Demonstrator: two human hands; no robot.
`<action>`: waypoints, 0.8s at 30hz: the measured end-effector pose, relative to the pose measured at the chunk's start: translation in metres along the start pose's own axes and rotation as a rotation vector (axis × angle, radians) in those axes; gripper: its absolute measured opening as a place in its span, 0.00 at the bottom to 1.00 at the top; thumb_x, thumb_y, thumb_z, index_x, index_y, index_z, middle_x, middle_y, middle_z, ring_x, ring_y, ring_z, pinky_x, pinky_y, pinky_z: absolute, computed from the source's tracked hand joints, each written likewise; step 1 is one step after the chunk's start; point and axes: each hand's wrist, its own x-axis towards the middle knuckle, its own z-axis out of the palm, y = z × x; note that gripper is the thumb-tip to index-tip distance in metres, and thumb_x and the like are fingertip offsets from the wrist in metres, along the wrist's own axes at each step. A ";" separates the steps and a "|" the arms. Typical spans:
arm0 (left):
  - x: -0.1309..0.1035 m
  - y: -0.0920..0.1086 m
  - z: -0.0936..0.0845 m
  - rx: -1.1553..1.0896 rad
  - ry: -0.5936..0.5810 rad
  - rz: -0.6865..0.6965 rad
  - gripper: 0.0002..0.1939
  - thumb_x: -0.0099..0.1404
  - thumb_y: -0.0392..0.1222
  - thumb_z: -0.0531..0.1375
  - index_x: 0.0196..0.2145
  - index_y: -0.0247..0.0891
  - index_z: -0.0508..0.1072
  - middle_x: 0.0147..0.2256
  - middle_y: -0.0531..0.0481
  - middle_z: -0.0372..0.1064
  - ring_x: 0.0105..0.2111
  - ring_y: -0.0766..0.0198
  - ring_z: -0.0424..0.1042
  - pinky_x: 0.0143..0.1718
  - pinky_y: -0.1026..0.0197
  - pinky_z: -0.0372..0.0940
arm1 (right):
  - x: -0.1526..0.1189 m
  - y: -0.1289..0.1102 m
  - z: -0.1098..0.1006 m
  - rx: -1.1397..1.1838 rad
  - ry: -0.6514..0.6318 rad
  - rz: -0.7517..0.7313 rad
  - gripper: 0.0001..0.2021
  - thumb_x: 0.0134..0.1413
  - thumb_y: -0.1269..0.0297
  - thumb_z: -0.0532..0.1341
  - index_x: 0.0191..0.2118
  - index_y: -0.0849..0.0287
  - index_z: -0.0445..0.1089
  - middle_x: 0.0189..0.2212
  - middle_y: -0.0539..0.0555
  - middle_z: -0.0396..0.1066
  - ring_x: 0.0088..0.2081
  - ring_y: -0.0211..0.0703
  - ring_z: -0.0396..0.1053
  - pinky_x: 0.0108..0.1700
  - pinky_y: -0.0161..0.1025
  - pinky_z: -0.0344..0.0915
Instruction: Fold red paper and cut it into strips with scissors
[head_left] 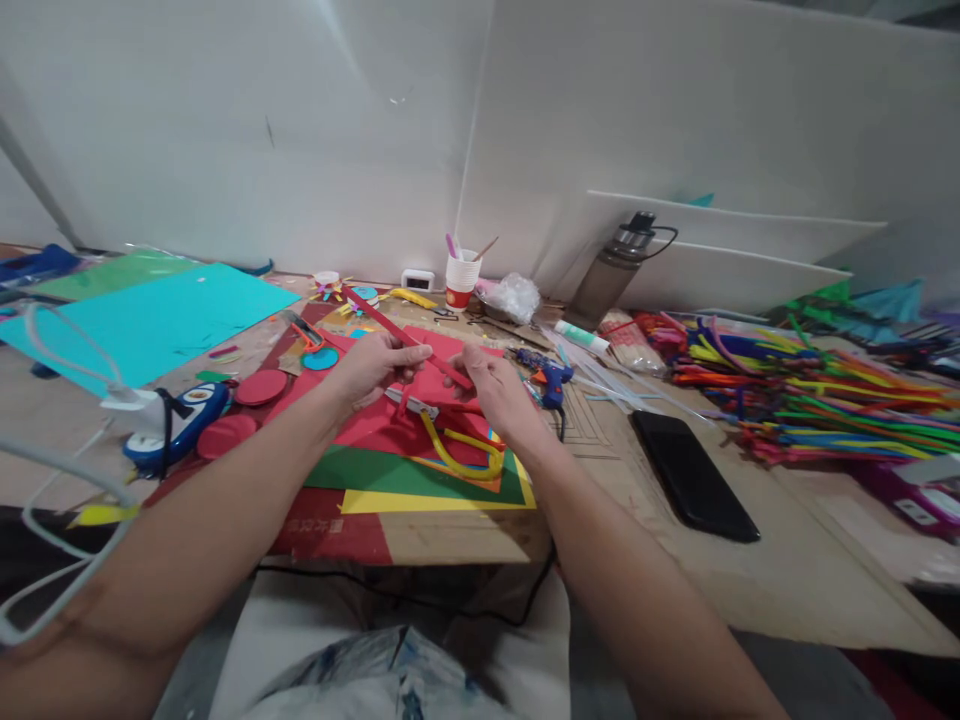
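A narrow red strip [381, 318] slants between my hands, its far end rising to the upper left. My left hand [379, 368] pinches it near the middle, thumb on top. Farther right, my right hand [484, 380] is closed on the strip's lower end. Beneath them lie red sheets [367, 430] over a green sheet [420, 482] and a yellow sheet [442, 500]. Yellow-handled scissors [480, 470] rest on the sheets just under my hands, their blades partly covered by red material.
A blue glue gun [553, 380] sits right of my right hand. Beyond are a paper cup [463, 280], a bottle [611, 270], a black phone [694, 475] and pipe cleaners [810, 390]. At left are red discs [261, 387], a power strip [180, 425] and cyan sheet [165, 320].
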 end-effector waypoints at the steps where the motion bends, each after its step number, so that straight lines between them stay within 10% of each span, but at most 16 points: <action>1: 0.000 0.000 0.000 0.004 -0.008 0.001 0.15 0.44 0.42 0.73 0.20 0.30 0.73 0.18 0.52 0.66 0.17 0.73 0.61 0.20 0.67 0.57 | 0.000 -0.001 0.000 0.025 -0.012 0.018 0.36 0.54 0.31 0.45 0.32 0.62 0.71 0.26 0.56 0.73 0.26 0.41 0.69 0.31 0.37 0.66; 13: -0.001 -0.010 0.004 0.078 -0.064 -0.038 0.18 0.47 0.49 0.71 0.21 0.31 0.73 0.19 0.51 0.66 0.19 0.72 0.63 0.20 0.67 0.54 | 0.002 0.000 0.007 0.046 -0.091 0.086 0.16 0.58 0.56 0.57 0.26 0.60 0.70 0.16 0.48 0.67 0.17 0.33 0.62 0.23 0.31 0.59; 24: 0.002 -0.009 0.003 0.026 0.041 -0.004 0.15 0.47 0.42 0.71 0.19 0.31 0.71 0.20 0.49 0.68 0.18 0.73 0.62 0.21 0.68 0.56 | 0.001 0.003 0.010 -0.008 -0.093 0.081 0.16 0.59 0.58 0.56 0.25 0.60 0.70 0.15 0.48 0.68 0.16 0.32 0.63 0.23 0.30 0.60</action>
